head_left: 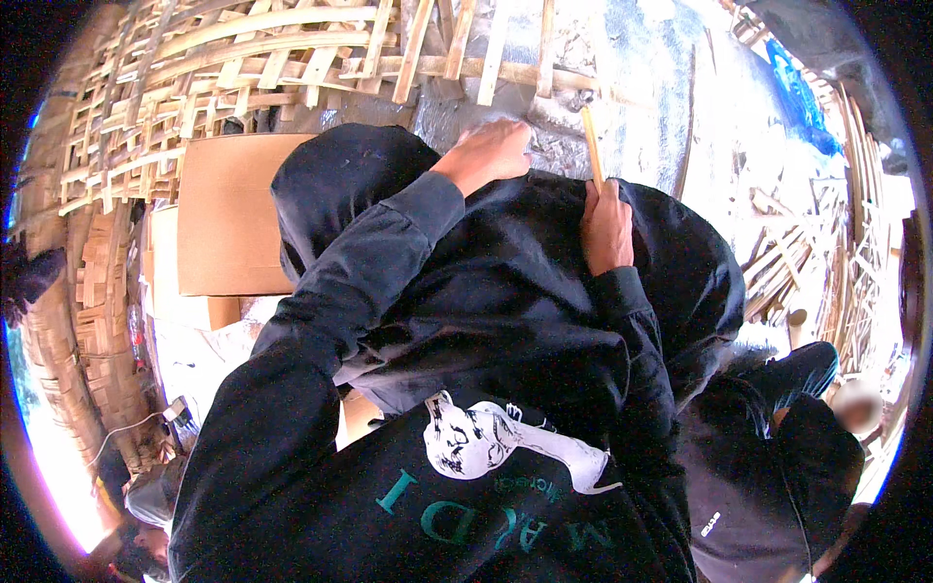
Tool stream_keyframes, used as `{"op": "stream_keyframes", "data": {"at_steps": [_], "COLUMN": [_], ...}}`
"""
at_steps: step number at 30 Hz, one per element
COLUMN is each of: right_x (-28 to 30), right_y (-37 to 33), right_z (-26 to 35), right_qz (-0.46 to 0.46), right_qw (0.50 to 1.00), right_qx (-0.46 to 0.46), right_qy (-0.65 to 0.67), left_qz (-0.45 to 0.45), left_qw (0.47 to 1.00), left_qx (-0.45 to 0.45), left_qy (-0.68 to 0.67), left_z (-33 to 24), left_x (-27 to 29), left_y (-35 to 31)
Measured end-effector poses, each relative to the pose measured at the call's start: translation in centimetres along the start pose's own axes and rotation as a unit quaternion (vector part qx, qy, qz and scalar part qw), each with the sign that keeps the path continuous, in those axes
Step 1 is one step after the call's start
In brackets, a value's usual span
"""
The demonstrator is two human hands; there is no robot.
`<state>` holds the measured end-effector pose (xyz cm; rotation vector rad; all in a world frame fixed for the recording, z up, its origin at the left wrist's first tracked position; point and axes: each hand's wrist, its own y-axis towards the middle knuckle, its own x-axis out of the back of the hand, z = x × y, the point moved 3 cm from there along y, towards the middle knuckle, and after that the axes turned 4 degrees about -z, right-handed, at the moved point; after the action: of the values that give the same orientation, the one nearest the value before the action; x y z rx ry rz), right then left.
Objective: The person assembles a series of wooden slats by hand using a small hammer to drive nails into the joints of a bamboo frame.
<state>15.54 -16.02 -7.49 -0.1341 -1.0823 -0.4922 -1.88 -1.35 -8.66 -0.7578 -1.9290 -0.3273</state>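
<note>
My right hand (607,231) is closed round the pale wooden handle of a hammer (593,146) above my right thigh. The hammer points away from me, its small metal head at the far end, near the floor. My left hand (488,155) is a closed fist beyond my left knee; whatever its fingers may hold is hidden. Just past both hands lies the open edge of a woven bamboo lattice (321,58), with loose strip ends sticking out towards me.
A cardboard box (233,216) stands beside my left knee. Split bamboo strips (792,262) are piled on the right. A person in dark clothes (768,466) sits close at my right; another person (151,510) is at the lower left. A blue sheet (802,92) lies at the far right.
</note>
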Motion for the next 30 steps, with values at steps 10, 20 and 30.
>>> {"op": "stream_keyframes", "data": {"at_steps": [10, 20, 30], "right_x": [3.5, 3.8, 4.3], "right_y": [1.9, 3.6, 4.5], "right_z": [-1.3, -4.6, -4.7], "right_qz": [-0.103, -0.117, -0.116], "right_qw": [0.989, 0.986, 0.975], "right_qx": [0.024, -0.017, -0.05], "right_qy": [0.105, 0.122, 0.183], "left_qz": [-0.14, -0.251, -0.264], "left_qw": [0.974, 0.948, 0.952], "left_qx": [-0.085, -0.169, -0.156], "left_qy": [-0.154, 0.095, 0.006], "left_z": [-3.6, -4.3, -4.8], "left_x": [2.0, 0.3, 1.6], "left_y": [2.3, 4.2, 3.7]}}
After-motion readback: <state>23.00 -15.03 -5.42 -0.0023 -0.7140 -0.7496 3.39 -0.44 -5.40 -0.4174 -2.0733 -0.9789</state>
